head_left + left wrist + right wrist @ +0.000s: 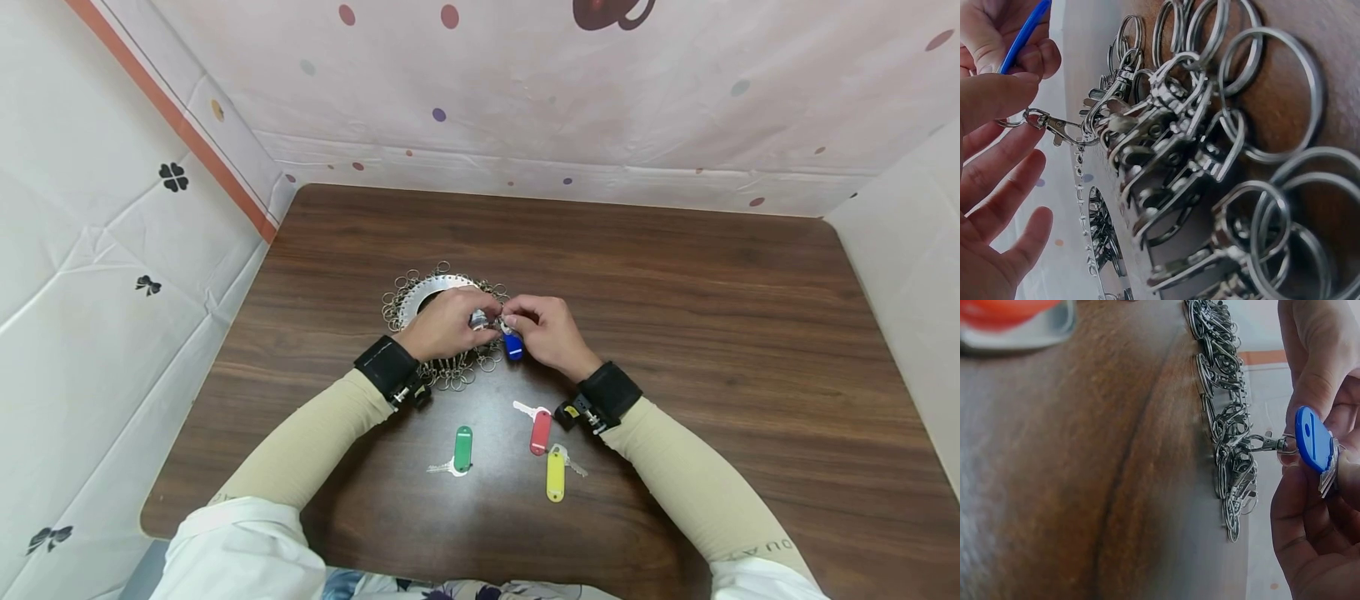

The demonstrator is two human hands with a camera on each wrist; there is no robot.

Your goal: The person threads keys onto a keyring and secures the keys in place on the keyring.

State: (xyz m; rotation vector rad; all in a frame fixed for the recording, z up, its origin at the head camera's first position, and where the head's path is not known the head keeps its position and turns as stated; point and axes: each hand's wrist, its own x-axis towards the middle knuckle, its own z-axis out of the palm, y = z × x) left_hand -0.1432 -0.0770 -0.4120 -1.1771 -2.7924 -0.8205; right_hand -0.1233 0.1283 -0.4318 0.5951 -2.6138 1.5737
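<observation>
In the head view both hands meet at the right edge of a round metal key rack (425, 287), hung all round with swivel clasps and split rings. My left hand (450, 323) reaches over the rack. Its thumb and finger pinch a split ring (1009, 123), linked to a clasp (1060, 129) drawn out from the rack. My right hand (552, 333) holds a blue key tag (513, 347) by thumb and fingers right beside that ring. A silver key (1330, 475) shows behind the tag, among the right fingers, which partly hide it.
Nearer the body on the wooden table (712, 333) lie three tagged keys: a green tag (462, 448), a red tag (540, 432) and a yellow tag (555, 477). The right wrist strap (610, 392) is close to the red one. Patterned cloth walls (637, 100) stand behind and beside the table.
</observation>
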